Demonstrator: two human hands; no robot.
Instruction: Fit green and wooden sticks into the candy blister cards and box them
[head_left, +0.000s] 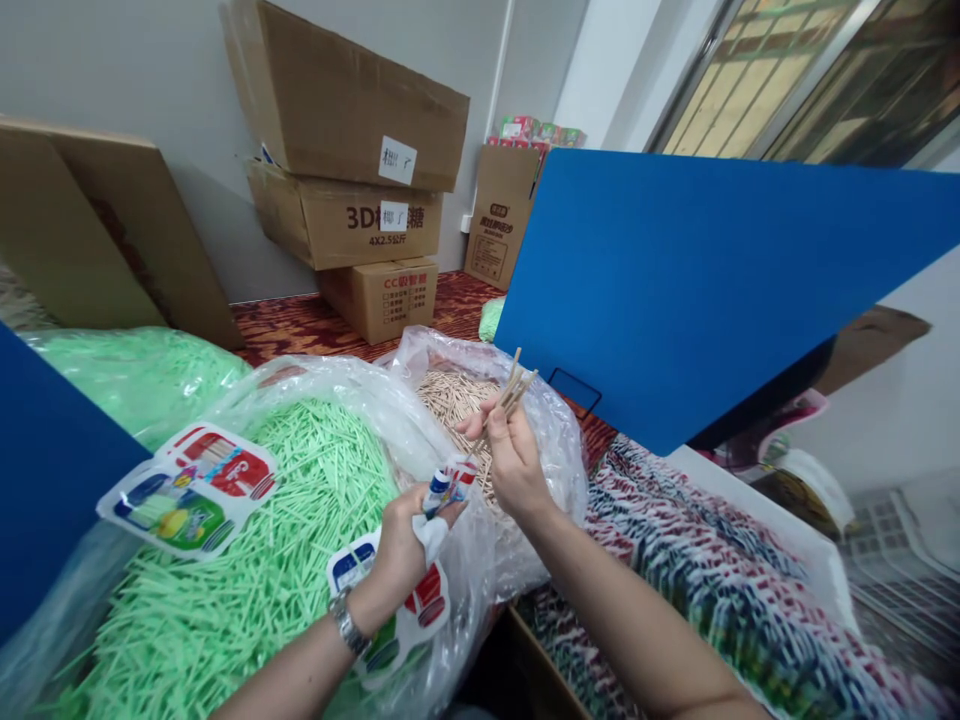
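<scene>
My left hand (pixel 405 535), with a watch at the wrist, is closed around a small red, white and blue printed packet (pixel 456 482). Something white and crumpled shows at its fingers. Just above, my right hand (pixel 514 455) pinches several thin beige sticks (pixel 516 385) that point upward. Behind it, a clear plastic bag (pixel 566 480) holds many more such loose sticks (pixel 454 395). Under my left forearm lies a shaped printed pack (pixel 431 605), partly hidden. A second one (pixel 193 490) rests on a heap of light green sticks (pixel 315 460) at the left.
Cardboard cartons (pixel 352 100) are stacked at the back, with another carton (pixel 499 215) to their right. A large blue panel (pixel 697 280) stands at right, and a blue panel edge (pixel 52 480) at left. A white bin (pixel 814 560) at right holds many multicoloured printed pieces (pixel 697 580).
</scene>
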